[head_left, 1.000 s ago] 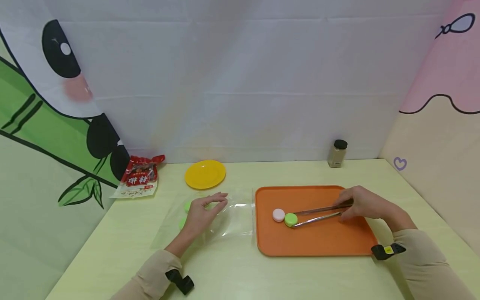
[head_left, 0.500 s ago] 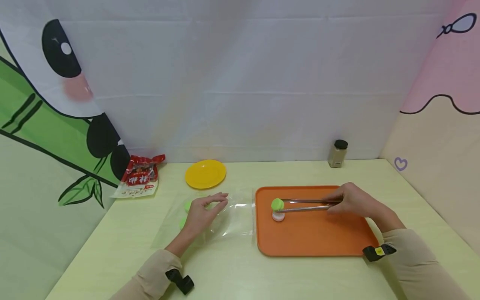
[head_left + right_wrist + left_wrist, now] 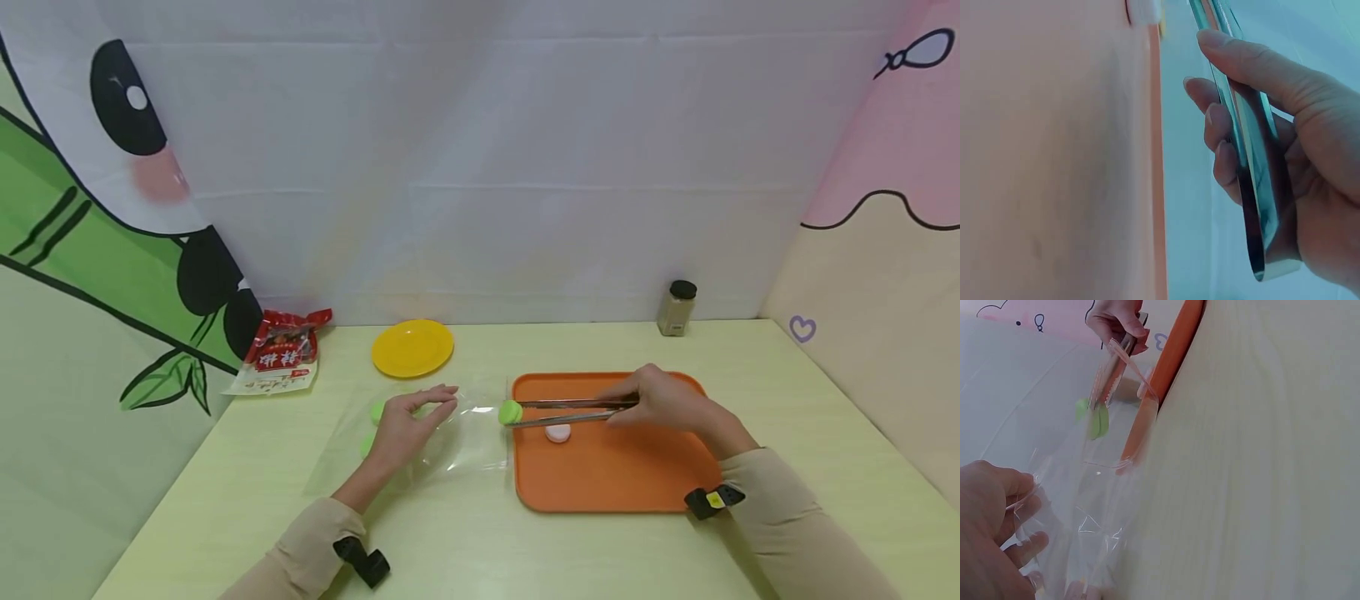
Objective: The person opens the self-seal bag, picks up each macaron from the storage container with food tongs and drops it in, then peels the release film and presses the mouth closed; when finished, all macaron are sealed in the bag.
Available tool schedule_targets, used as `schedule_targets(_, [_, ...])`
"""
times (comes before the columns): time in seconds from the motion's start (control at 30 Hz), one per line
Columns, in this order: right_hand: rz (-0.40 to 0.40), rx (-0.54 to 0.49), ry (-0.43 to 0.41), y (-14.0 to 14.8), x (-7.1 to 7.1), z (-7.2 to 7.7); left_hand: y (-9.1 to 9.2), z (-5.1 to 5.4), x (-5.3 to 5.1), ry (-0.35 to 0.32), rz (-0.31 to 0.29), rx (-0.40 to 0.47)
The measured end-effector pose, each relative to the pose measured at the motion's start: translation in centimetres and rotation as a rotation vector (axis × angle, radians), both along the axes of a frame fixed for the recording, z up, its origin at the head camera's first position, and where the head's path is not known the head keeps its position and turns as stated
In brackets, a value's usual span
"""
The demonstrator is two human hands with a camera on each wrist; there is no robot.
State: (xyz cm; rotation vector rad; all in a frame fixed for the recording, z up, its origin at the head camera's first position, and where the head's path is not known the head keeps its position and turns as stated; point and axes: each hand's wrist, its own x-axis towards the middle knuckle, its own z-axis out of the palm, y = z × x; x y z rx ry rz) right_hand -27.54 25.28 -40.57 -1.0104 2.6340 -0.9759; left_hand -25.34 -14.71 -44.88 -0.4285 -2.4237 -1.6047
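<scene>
My left hand pinches the upper side of a clear plastic bag lying left of the tray. In the left wrist view the bag's mouth gapes toward the tongs. Green macarons show inside the bag, partly hidden behind the left hand. With my right hand I grip metal tongs. Their tips clasp a green macaron at the bag's mouth, above the tray's left edge. A pale pink macaron lies on the orange tray, just below the tongs in the head view.
Behind the bag stands a yellow plate. A red and white food packet leans at the back left. At the back right is a small jar with a black lid. A cloth backdrop closes off the table's far side.
My right hand has lifted the green macaron with the tongs from beside the pink one and carried it left to the bag's mouth. My left hand has stayed in place on the bag.
</scene>
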Motion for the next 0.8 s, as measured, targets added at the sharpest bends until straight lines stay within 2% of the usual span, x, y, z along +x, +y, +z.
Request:
schedule_targets(0.13, [0.028,0.004,-0.002,-1.7,0.0,0.1,0.1,0.0,0.0,0.008,0.004,-0.011])
schedule_targets(0.37, [0.040,0.020,-0.091,-5.3,0.2,0.1,-0.1,-0.3,-0.1,0.014,-0.006,0.006])
schedule_targets(0.53, [0.086,0.018,-0.073,-7.5,-0.5,0.0,-0.2,-0.3,-0.2,0.007,-0.012,0.021])
schedule_targets(0.8, [0.080,-0.006,-0.069,-9.7,-1.4,0.2,0.0,-0.1,0.0,0.003,-0.013,0.020])
